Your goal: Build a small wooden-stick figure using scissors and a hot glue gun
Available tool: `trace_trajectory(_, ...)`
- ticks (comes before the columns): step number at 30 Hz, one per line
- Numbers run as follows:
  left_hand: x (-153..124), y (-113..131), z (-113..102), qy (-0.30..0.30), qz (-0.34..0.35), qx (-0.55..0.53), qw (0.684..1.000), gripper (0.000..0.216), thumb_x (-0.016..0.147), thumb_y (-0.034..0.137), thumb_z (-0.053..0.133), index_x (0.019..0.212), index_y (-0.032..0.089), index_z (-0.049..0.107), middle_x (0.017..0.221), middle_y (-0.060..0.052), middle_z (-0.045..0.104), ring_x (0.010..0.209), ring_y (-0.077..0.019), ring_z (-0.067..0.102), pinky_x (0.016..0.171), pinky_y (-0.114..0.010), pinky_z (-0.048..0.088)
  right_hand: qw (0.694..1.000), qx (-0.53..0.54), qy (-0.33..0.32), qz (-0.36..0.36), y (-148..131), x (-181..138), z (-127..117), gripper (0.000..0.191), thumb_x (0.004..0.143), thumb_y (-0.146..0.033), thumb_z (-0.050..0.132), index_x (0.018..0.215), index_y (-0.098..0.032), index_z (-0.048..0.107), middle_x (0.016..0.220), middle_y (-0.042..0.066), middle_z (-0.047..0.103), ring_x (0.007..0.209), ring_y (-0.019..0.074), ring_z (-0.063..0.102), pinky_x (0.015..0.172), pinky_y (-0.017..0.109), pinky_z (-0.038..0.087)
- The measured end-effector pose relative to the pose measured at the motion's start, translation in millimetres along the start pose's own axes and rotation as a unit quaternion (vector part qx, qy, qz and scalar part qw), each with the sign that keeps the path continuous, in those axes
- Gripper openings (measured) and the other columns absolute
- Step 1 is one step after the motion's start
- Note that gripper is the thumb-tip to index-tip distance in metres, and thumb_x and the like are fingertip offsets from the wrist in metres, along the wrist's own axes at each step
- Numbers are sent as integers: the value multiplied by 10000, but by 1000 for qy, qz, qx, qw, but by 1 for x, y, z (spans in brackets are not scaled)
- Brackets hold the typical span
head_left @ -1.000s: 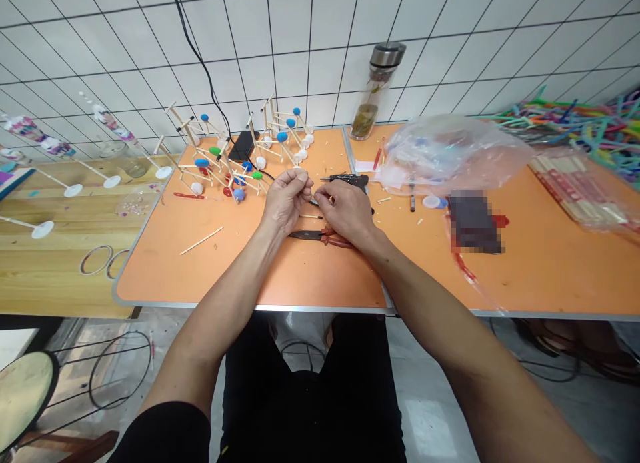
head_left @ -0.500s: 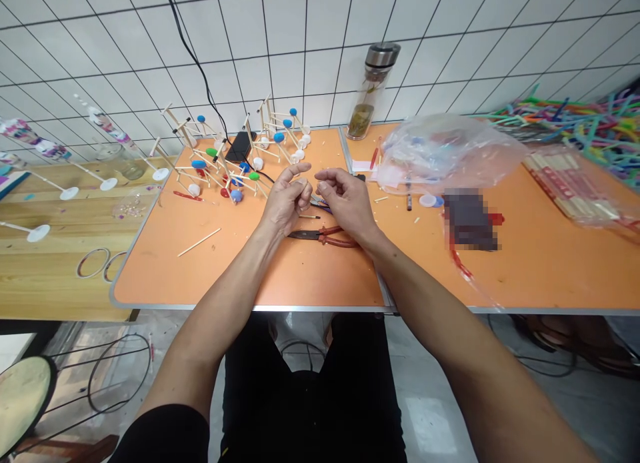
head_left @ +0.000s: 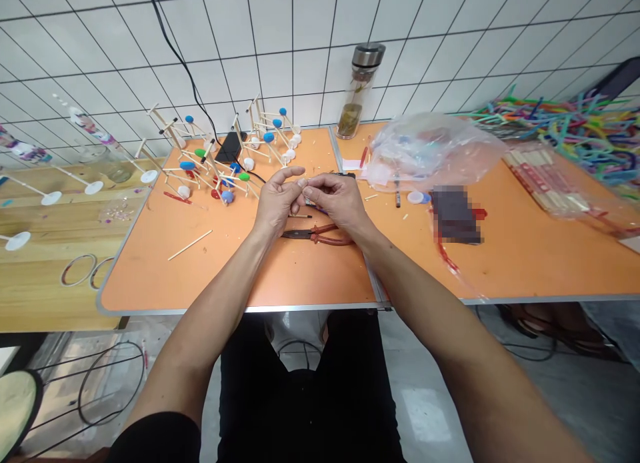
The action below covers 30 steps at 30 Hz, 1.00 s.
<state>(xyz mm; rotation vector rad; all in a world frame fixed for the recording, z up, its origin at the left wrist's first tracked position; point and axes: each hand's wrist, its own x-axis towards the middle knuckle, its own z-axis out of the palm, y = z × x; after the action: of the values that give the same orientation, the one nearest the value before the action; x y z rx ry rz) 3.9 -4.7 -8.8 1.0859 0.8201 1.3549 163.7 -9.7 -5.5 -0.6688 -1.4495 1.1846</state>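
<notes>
Fingertips meet mid-worktop: the left hand (head_left: 275, 203) and right hand (head_left: 339, 199) both pinch shut on a tiny pale bit (head_left: 301, 181), too small to name. They hold it just above the red-handled metal pliers (head_left: 320, 235) lying on the smooth orange worktop (head_left: 225, 276). Fine joining work, I'd judge, and the next move wants a light, steady pinch. A thin wooden stick (head_left: 190, 245) lies to the left, spindly stick models with coloured plastic caps (head_left: 225, 163) stand behind, and a crinkled clear plastic bag (head_left: 430, 149) sits to the right.
</notes>
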Motion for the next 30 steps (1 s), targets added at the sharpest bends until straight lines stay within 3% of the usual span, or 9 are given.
trace_trajectory(4,-4,3,5,16,-19,15,1000,464,832,465,998,1118,192,757,540,76,654,375,-71,453,418,-206,295,999,1,-32,10,3,0,0,646,805,-887,871,833,-266,694,752,13,769,693,217,747,851,444,691)
trace_trajectory(6,-4,5,8,22,-28,12,999,416,868,459,980,1101,193,760,537,73,645,380,-69,458,423,-201,298,998,-56,-21,9,6,2,-3,664,834,-926,805,857,-276,672,776,16,757,707,214,719,837,431,671)
trace_trajectory(10,-3,12,11,54,-60,-23,996,391,988,560,871,1057,190,765,532,65,600,388,-63,421,429,-197,290,953,-271,131,-21,12,7,-23,601,1004,-848,639,806,-282,603,765,21,692,731,217,632,776,392,585)
trace_trajectory(13,-2,18,11,51,-103,-66,991,469,1060,652,748,1046,183,767,528,61,566,384,-64,383,421,-198,295,919,-354,172,-11,17,10,-35,520,1078,-696,596,778,-272,592,764,29,699,760,222,636,808,387,556)
trace_trajectory(16,-2,21,12,20,-152,-111,982,515,1098,674,672,1050,171,773,527,56,544,386,-64,376,422,-194,308,950,-279,139,-1,19,9,-32,387,1021,-645,689,1008,-258,712,907,29,784,832,216,707,806,364,567)
trace_trajectory(19,-3,21,13,-15,-193,-150,970,536,1118,667,639,1037,156,780,523,55,520,388,-64,384,427,-190,321,971,-214,101,-16,18,7,-20,393,942,-562,791,1188,-258,744,970,11,806,868,207,738,814,355,592)
trace_trajectory(22,-4,19,14,-40,-221,-174,959,560,1139,648,607,991,134,772,527,46,518,392,-62,385,429,-187,330,974,-195,106,-36,14,6,-13,328,915,-546,819,1049,-252,765,929,9,800,837,203,728,782,353,597)
trace_trajectory(25,-5,19,14,-59,-229,-163,958,553,1129,645,628,987,131,773,541,40,538,394,-62,382,429,-191,334,981,-163,106,-24,10,5,-17,418,926,-666,820,945,-254,755,823,10,771,687,183,671,668,342,576)
trace_trajectory(30,-9,20,13,-49,-143,-44,988,381,1027,543,823,1040,163,816,593,28,622,443,-74,455,464,-199,353,964,-206,165,-29,13,7,-30,534,1045,-791,641,976,-269,729,805,26,786,612,183,651,630,347,561)
